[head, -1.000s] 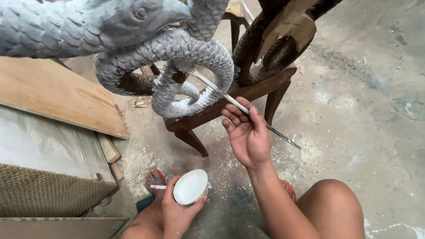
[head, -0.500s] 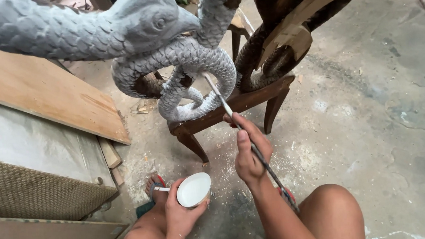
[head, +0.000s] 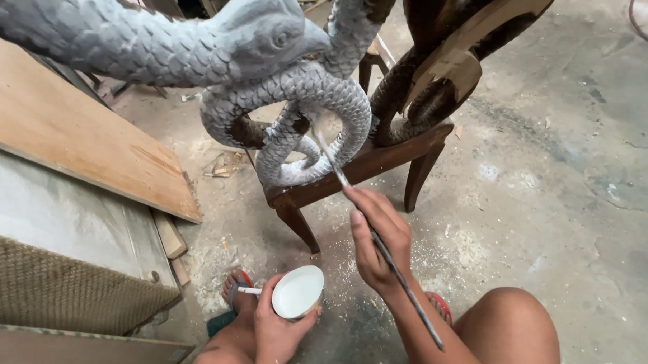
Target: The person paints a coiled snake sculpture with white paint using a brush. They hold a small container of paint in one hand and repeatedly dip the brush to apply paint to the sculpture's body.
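A carved snake sculpture, grey and scaly, coils over a dark wooden stand. My right hand grips a long thin paintbrush whose tip touches the grey coils just above the stand. Lower down, my left hand holds a small round cup of white paint above my left knee. Part of the carving on the right is bare dark brown wood.
A wooden board leans at the left over a grey panel and a woven mat. Dusty concrete floor spreads to the right. My bare knees and sandalled feet sit at the bottom.
My right hand has turned the brush from lying low and sideways to pointing up into the coils. The view has shifted closer to the sculpture. The cup stays in my left hand.
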